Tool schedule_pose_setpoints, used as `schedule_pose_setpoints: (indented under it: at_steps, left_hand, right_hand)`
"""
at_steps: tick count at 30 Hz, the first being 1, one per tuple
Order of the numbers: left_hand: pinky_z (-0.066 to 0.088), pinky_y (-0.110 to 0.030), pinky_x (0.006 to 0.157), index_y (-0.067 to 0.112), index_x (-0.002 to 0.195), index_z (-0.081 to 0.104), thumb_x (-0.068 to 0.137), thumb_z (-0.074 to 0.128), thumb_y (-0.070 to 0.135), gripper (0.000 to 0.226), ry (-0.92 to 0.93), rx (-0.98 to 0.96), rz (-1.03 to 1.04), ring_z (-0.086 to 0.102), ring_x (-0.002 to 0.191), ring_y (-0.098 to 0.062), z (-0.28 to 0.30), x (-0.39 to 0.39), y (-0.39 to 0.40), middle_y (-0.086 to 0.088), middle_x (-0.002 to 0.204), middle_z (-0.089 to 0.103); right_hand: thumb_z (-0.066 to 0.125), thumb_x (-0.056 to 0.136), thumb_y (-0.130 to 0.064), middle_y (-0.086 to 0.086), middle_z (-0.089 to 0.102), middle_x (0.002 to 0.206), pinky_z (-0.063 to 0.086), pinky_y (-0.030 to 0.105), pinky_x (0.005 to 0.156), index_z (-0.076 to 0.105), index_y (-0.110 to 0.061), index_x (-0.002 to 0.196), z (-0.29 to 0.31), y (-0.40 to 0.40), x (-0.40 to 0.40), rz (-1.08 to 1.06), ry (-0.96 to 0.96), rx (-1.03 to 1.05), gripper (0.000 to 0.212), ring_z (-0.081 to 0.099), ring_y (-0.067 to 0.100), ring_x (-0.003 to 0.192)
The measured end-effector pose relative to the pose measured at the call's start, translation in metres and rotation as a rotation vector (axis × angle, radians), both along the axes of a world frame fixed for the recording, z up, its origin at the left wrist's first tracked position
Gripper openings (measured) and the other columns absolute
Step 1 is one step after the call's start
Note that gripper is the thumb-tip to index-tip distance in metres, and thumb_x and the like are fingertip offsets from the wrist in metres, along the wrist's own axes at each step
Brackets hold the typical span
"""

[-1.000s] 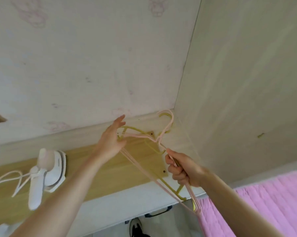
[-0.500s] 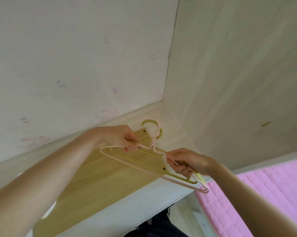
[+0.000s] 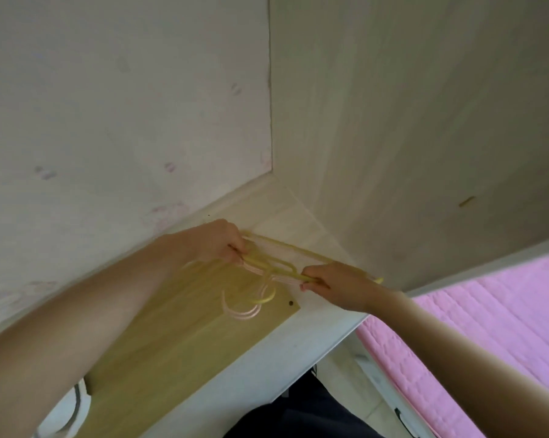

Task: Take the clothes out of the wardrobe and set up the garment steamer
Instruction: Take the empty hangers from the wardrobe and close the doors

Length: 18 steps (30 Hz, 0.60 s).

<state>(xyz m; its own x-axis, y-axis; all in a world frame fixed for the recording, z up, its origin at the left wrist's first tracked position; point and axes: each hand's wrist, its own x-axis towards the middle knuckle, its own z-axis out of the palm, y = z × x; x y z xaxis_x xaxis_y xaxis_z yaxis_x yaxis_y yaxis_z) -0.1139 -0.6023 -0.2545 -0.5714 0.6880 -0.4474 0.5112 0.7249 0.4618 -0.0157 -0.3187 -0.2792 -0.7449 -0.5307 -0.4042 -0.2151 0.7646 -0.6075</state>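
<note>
Down low, a white rounded thing [image 3: 72, 412] that may be the steamer peeks out at the bottom left edge, and a pink bed cover [image 3: 475, 314] lies to the right. Over the yellow wooden board [image 3: 178, 336], the left hand [image 3: 218, 245] and right hand [image 3: 336, 286] each grip one end of the pink and yellow hangers [image 3: 267, 270], likely to keep the bunch together, hooks hanging toward the board. Farther back, the wall [image 3: 108, 105] and the pale wardrobe side [image 3: 409, 121] make a tight corner, and no clothes show

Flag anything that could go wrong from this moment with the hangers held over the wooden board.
Both the left hand and the right hand grip a loose bundle of pink and yellow hangers; one could slip out or the hooks could tangle. The bundle sits near the wooden board's front edge, so a dropped hanger might fall to the floor.
</note>
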Motion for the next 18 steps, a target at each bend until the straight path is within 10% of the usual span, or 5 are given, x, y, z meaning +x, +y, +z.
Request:
schedule_pose_setpoints:
  at_steps: [4,18]
  left_hand:
    - [0.046,-0.026,0.075,0.010,0.097,0.073,0.085,0.042,0.050,0.052,0.105,-0.018,-0.122,0.065,0.089,-0.012,-0.016,-0.004,0.011,-0.005,0.096,0.072]
    - [0.041,-0.037,0.102,0.019,0.132,0.053,0.101,0.036,0.027,0.036,0.380,-0.436,-0.434,0.047,0.128,-0.024,-0.086,-0.018,0.042,-0.004,0.136,0.053]
  right_hand:
    - [0.037,0.101,-0.036,-0.002,0.060,0.088,0.049,0.042,0.071,0.052,-0.025,0.096,-0.019,0.002,0.004,-0.026,0.147,0.131,0.019,0.057,0.021,0.083]
    - [0.050,0.095,-0.012,0.008,0.053,0.107,0.051,0.039,0.069,0.057,-0.012,0.116,-0.087,-0.007,0.024,-0.146,0.276,0.302,0.022,0.059,0.029,0.090]
